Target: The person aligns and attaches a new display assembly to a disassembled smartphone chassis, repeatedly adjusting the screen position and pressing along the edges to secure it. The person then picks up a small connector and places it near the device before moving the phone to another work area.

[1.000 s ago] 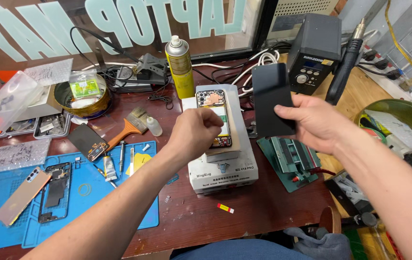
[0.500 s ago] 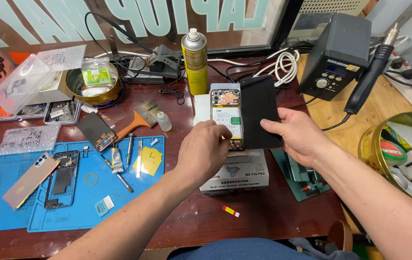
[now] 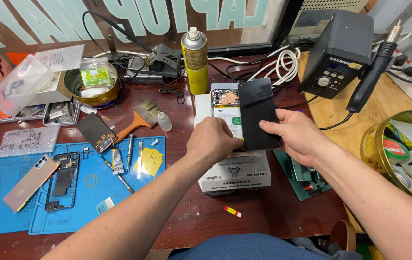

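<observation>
My right hand (image 3: 296,136) holds a black phone screen panel (image 3: 258,113) by its lower right edge, tilted up beside an opened phone (image 3: 226,110) whose battery and circuit board show. The opened phone lies on a white box-shaped machine (image 3: 234,174). My left hand (image 3: 214,141) is closed over the phone's lower end, fingers pressing at the seam where the screen meets the body.
A blue mat (image 3: 71,192) at left carries a phone frame (image 3: 61,181), a back cover (image 3: 30,182), tweezers and a glue tube. A yellow spray can (image 3: 195,60), a brush (image 3: 136,121), a black soldering station (image 3: 338,53), parts trays (image 3: 47,113) and a gold tin (image 3: 400,154) stand around.
The screen panel has come down from being held high and now rests alongside the opened phone. My left hand stays at the phone's lower end. The camera view shifted slightly.
</observation>
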